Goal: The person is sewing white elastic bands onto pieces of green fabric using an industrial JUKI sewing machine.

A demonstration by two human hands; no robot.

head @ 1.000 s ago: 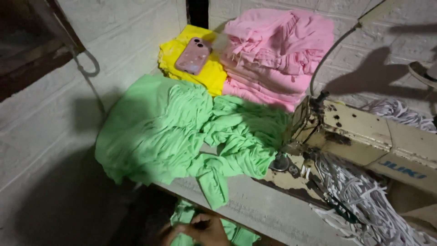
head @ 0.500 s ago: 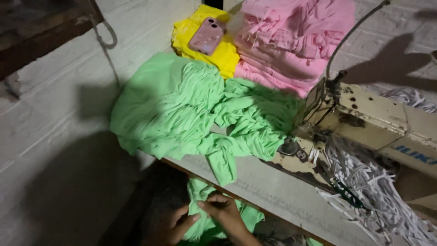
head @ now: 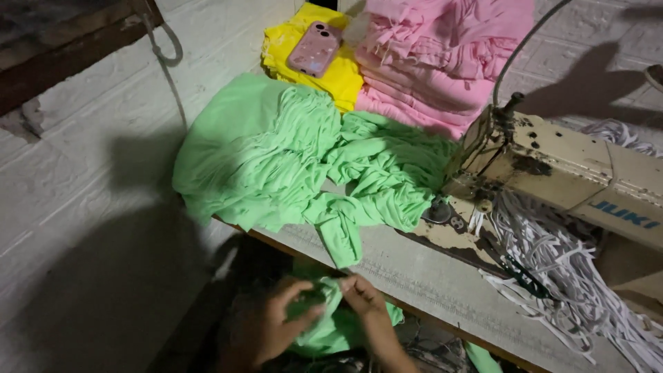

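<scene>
Green knit fabric piece [head: 324, 324] is held below the front edge of the table [head: 428, 283], in the lap area, pinched between both hands. The left hand [head: 273, 324] is closed on its left side with thumb and fingers; the right hand [head: 362, 297] is closed on the upper edge. For a sound result, the edges should be aligned and kept taut before the piece is lifted. On the table above, a heap of green garments [head: 290, 159] is spread, one strip hanging over the edge. The sewing machine [head: 552, 166] stands to the right, with white elastic strips [head: 552, 262] trailing beside it. Yellow cloth [head: 324, 65] bearing a pink phone [head: 314, 48] and pink stacked fabric [head: 442, 62] lie behind.
</scene>
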